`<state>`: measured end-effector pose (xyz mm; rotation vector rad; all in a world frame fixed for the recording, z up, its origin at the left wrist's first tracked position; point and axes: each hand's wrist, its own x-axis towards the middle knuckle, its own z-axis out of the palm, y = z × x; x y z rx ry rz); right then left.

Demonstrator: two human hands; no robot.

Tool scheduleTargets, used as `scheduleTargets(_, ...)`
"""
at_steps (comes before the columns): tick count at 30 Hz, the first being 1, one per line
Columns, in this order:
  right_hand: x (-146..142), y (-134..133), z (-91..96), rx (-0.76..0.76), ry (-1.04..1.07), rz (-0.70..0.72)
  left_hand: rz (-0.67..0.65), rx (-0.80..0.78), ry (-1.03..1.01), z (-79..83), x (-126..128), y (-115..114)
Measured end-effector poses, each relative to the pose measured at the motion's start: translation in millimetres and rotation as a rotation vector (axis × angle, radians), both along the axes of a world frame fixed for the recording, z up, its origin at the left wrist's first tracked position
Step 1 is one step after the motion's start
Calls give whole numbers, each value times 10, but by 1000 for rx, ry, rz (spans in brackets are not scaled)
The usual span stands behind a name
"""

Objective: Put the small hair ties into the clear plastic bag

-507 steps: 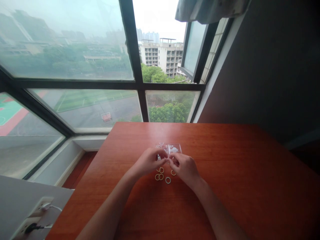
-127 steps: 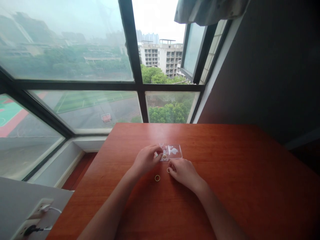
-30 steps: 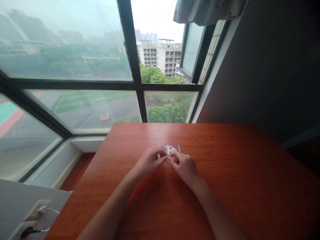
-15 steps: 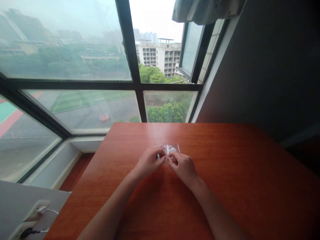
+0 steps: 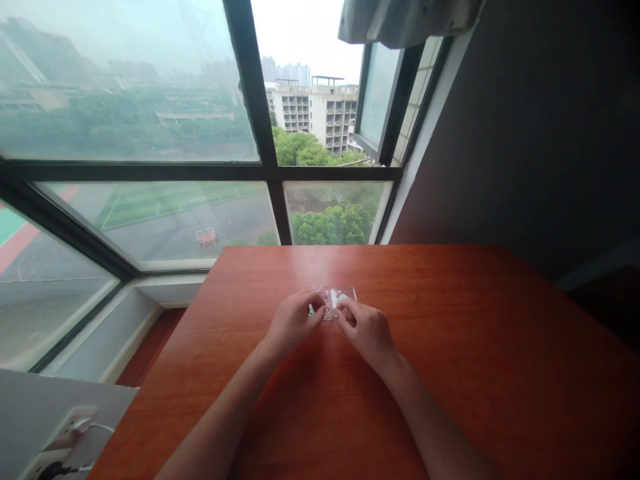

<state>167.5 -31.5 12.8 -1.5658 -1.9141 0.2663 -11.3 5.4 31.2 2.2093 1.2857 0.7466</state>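
Both hands are down on the reddish wooden table point(image 5: 450, 347), meeting at a small clear plastic bag point(image 5: 336, 299) that lies flat on the wood a little in from the table's far edge, roughly midway across it. The left hand point(image 5: 293, 323) comes in at the bag's left end, fingers curled and the grip pinched narrow on that end of the bag; something small and pale shows at its fingertips, too tiny to name. The right hand point(image 5: 366, 330) sits just beside it, at the bag's near right side, fingers bent in and the grip closed small on the bag's near edge. The two hands almost touch each other over the bag's near side. Inside the bag there are red and white marks and at least one small ring shape, though the detail is too fine to tell more. Both bare forearms run back from the bag toward the near edge of the table. Beyond the bag, past the table's far edge, stands a big dark-framed window point(image 5: 265, 167), and down at the table's near left corner a white power strip point(image 5: 65, 437) with a cable plugged in.
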Motion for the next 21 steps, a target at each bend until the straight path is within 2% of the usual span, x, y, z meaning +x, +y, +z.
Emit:
scheduleTargets(5,29,24,14,-43,-25,-45,102,65,137,-31,-22,41)
scheduleTargets(14,40,29,6,-83,-53,-59,116,63,247,-31,43,-1)
scheduleTargets(21,128,92,-41,-94,-60,-155,200,84,180,-6,-200,119)
